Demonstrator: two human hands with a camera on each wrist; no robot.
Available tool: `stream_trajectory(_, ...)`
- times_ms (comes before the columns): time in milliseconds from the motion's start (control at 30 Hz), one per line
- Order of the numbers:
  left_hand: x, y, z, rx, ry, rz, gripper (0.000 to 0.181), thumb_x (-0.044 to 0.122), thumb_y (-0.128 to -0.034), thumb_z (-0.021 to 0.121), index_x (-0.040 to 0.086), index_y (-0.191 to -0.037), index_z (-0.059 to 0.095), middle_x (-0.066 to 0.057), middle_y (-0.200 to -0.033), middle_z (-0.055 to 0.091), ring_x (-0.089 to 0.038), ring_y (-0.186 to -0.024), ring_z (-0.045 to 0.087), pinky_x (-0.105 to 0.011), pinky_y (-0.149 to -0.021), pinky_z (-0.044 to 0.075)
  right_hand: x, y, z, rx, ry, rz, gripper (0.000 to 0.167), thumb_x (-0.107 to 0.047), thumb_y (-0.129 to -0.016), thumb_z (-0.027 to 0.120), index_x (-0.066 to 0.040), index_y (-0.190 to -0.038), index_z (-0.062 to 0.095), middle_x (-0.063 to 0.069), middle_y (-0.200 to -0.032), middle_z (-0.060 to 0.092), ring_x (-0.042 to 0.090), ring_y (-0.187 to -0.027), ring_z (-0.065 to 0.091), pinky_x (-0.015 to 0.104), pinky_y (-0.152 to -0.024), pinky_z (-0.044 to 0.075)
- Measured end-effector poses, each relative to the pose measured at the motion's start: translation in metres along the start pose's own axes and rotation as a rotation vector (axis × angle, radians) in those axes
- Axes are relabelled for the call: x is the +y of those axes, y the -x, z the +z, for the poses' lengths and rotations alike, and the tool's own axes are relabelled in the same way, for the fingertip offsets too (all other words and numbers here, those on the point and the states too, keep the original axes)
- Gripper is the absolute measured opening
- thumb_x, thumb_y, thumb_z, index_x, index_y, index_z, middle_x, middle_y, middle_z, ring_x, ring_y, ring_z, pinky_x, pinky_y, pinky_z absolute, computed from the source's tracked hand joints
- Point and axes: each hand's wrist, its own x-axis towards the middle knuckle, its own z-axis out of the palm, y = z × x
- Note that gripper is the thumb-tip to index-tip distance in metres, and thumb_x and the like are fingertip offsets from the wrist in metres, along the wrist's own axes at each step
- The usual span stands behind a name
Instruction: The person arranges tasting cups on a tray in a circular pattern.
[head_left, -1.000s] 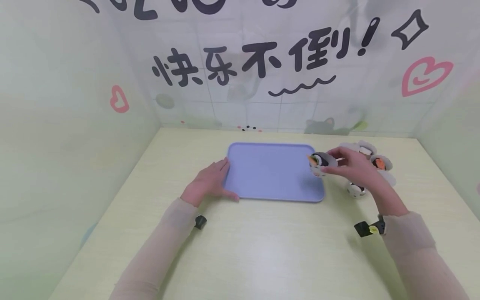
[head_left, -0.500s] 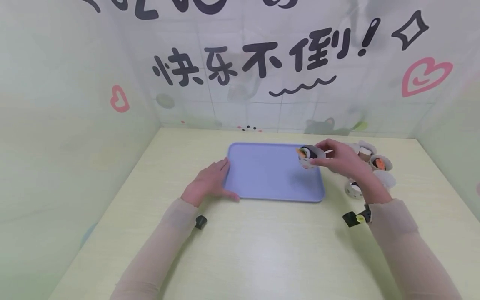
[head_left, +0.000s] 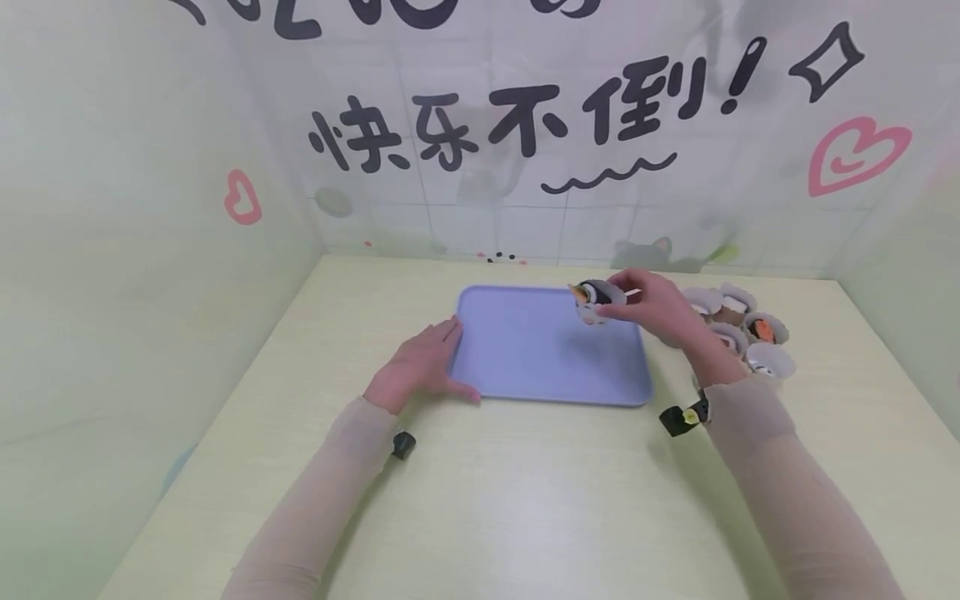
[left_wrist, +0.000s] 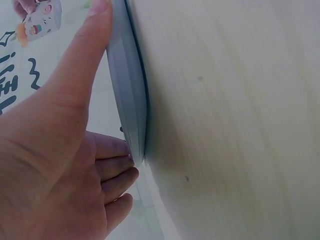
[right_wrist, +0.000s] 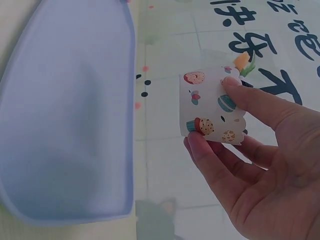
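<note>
A paper baking cup (head_left: 590, 315) with printed sweets holds a sushi roll (head_left: 597, 293) with orange and green filling. My right hand (head_left: 654, 307) grips this cup between thumb and fingers, tilted above the right back part of a lilac tray (head_left: 517, 350). In the right wrist view the cup (right_wrist: 207, 102) shows its cupcake and cookie prints. My left hand (head_left: 422, 363) rests against the tray's left side, fingers straight and thumb along the front edge. The left wrist view shows that hand (left_wrist: 65, 150) touching the tray's side wall (left_wrist: 127, 85).
Several more paper cups with sushi pieces (head_left: 763, 330) cluster on the table right of the tray; my right forearm hides part of them. A printed curtain (head_left: 480, 217) hangs along the table's back edge. Pale table surface (head_left: 510, 500) lies in front of the tray.
My right hand has carried the cup with the sushi roll leftward and slightly back, from the tray's right edge to above the tray. The left hand has stayed at the tray's side.
</note>
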Motion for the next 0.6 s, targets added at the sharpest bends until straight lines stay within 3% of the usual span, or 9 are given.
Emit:
stream_trajectory(300,0.001,0.000,0.001,-0.007,0.001,-0.003,0.137,0.077,-0.0658,0.075,-0.001,-0.159,0.010,-0.018,-0.167,0.013,-0.037,-0.153,0.022,-0.047,-0.126,0.024,-0.007,-0.021,0.008,0.025,-0.014,-0.009,0.057,-0.030,-0.092,0.072,0.001,-0.136,0.052,0.021,-0.134,0.057,0.036,-0.119,0.058,0.043,-0.093,0.051)
stream_trajectory(600,0.000,0.000,0.001,-0.009,-0.009,-0.004,0.138,0.077,-0.0656,0.074,-0.002,-0.158,0.011,-0.018,-0.167,0.014,-0.039,-0.152,0.025,-0.048,-0.124,0.028,-0.010,-0.047,0.018,0.071,0.002,-0.022,0.058,-0.030,-0.092,0.072,0.004,-0.135,0.052,0.023,-0.134,0.057,0.038,-0.119,0.059,0.047,-0.095,0.053)
